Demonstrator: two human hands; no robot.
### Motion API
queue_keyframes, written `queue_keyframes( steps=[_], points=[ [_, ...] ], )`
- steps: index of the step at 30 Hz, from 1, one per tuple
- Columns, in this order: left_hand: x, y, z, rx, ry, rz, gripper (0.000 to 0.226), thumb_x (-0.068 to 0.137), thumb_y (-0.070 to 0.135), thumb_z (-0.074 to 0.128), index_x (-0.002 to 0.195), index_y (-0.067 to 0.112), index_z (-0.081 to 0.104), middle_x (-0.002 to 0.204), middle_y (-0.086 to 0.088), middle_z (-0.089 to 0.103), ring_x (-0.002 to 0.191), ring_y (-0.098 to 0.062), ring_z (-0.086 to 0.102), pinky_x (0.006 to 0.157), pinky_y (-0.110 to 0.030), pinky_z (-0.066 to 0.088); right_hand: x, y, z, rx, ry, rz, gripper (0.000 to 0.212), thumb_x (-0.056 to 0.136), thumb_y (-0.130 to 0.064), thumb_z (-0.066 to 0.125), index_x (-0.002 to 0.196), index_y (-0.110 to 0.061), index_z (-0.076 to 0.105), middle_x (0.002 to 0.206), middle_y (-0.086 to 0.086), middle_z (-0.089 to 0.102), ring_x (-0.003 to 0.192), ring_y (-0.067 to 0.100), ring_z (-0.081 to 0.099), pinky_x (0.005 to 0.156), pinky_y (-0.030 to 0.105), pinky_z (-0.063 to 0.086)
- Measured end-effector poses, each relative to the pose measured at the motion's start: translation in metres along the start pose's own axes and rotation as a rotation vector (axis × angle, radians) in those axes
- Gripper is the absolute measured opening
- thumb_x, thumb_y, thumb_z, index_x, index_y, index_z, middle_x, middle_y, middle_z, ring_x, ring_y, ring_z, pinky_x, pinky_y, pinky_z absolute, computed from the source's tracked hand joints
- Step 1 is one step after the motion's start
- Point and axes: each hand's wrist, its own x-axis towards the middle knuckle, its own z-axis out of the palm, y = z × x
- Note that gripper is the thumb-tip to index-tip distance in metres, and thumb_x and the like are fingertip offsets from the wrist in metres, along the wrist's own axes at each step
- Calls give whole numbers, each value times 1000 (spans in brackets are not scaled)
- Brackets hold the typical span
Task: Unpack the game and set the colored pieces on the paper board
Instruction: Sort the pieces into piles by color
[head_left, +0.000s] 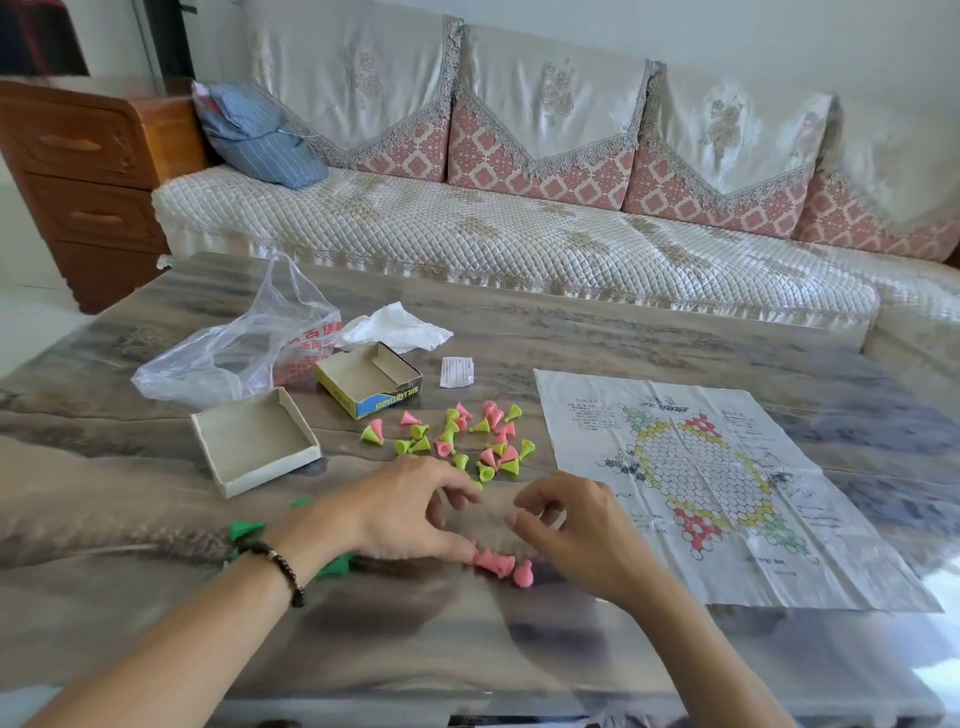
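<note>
We see small pink and lime cone pieces lying tipped every way; left hand and right hand hover, fingers loosely curled, holding nothing, above pink pieces.

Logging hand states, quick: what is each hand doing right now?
Left hand: fingers loosely curled, touching the small pink plastic cone pieces, grip cannot be told.
Right hand: loosely curled, holding nothing visible.

What I can't make out past my own hands

My left hand and wrist cover part of the dark green pieces; the fingertips of my right hand blur; the paper board print is too small to read.
</note>
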Motion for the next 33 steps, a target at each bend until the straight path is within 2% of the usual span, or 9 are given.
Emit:
queue_keyframes(
  steps=[3,6,9,14,16,20,28,30,33],
  points=[
    [9,-14,-15,-46,150,-33,34,79,42,73,110,30,66,98,16,62,80,-3,62,74,-22,50,24,4,-5,-23,34,4,11,85,-29,64,84,-20,71,78,-7,68,74,5,60,72,29,51],
    [23,-33,-23,73,303,-75,24,83,36,68,106,29,67,96,12,59,82,-6,60,79,-32,50,52,7,-7,-111,69,-16,13,86,-22,64,95,-18,73,86,-7,69,78,7,59,75,26,51],
    [38,-37,-23,207,289,-53,30,89,36,61,119,32,60,101,13,54,89,-7,55,81,-37,50,75,10,-7,-227,45,-50,20,86,-19,62,104,-22,71,97,-4,66,89,12,58,82,29,49],
    [56,-36,-10,384,254,40,44,92,23,55,134,33,50,121,7,55,110,-18,56,87,-40,48,91,5,5,-407,-147,-93,29,85,-25,61,112,-34,65,113,-7,57,106,16,54,88,37,41],
    [59,-40,-8,428,250,52,36,91,21,55,126,31,57,118,6,56,104,-21,58,83,-41,49,93,2,9,-455,-200,-118,29,86,-26,60,114,-35,64,116,-6,52,107,18,54,87,39,39],
    [62,-44,-5,440,276,76,12,91,17,56,95,19,68,107,4,56,87,-24,61,74,-42,49,94,0,15,-458,-216,-128,21,90,-23,58,108,-29,68,118,-2,49,99,22,57,84,35,42],
    [63,-45,-9,254,347,65,13,88,12,61,90,16,73,98,5,60,89,-13,58,80,-30,47,95,5,16,-363,-159,-125,20,88,-12,59,100,-22,73,100,-4,48,91,21,57,77,30,47],
    [61,-44,-20,180,414,30,10,87,14,65,88,17,74,95,6,63,84,-8,58,79,-25,47,95,4,16,-354,-149,-132,20,87,-10,60,96,-21,73,101,-2,53,90,20,58,77,31,49],
    [54,-55,-38,117,533,-75,7,83,16,70,79,22,72,84,10,63,79,-8,59,75,-30,50,95,1,20,-341,-129,-144,23,84,-5,58,93,-18,74,103,1,59,90,21,60,77,34,51]
  ],
)
